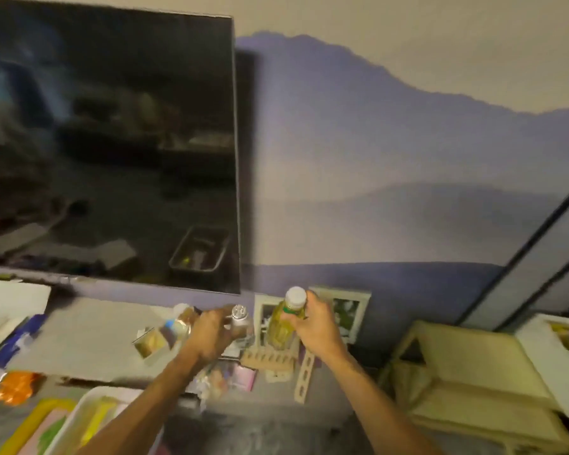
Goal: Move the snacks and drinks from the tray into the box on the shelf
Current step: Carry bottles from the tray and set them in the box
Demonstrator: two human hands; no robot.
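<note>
Now our left hand point(211, 334) grips a clear bottle point(241, 320), our right hand point(314, 325) a yellow bottle point(281, 326), below the television point(112, 142)'s corner.

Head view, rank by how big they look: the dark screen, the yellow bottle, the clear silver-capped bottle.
1. dark screen, largest by far.
2. yellow bottle, gripped by the right hand.
3. clear bottle, gripped by the left hand; the hand hides part of it, so the gap is unsure.
</note>
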